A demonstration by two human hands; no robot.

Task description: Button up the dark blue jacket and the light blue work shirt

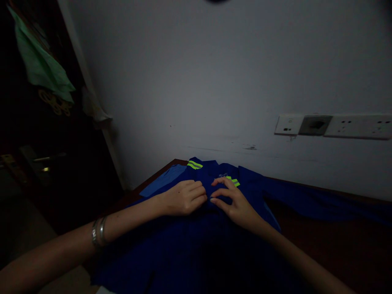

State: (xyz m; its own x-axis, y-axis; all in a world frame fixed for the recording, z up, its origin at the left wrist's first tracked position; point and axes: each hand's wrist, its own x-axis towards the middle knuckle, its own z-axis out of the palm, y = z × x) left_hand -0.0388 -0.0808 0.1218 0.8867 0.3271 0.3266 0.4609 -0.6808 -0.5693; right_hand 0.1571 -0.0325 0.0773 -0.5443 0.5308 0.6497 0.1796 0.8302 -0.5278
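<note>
Curving near illegible white lettering [223, 176] on blue jacket [190, 245], right hand [236, 204].

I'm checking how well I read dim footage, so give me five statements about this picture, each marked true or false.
1. The left hand and right hand are both over the blue garment. True.
2. The silvery bands are on the right forearm. False: they are on the left, near the wrist.
3. Yellow-green strips show on the garment. True.
4. The left hand's fingers are spread wide. False: they are curled in.
5. The wall sockets are at the picture's left edge. False: they are on the right.
</note>
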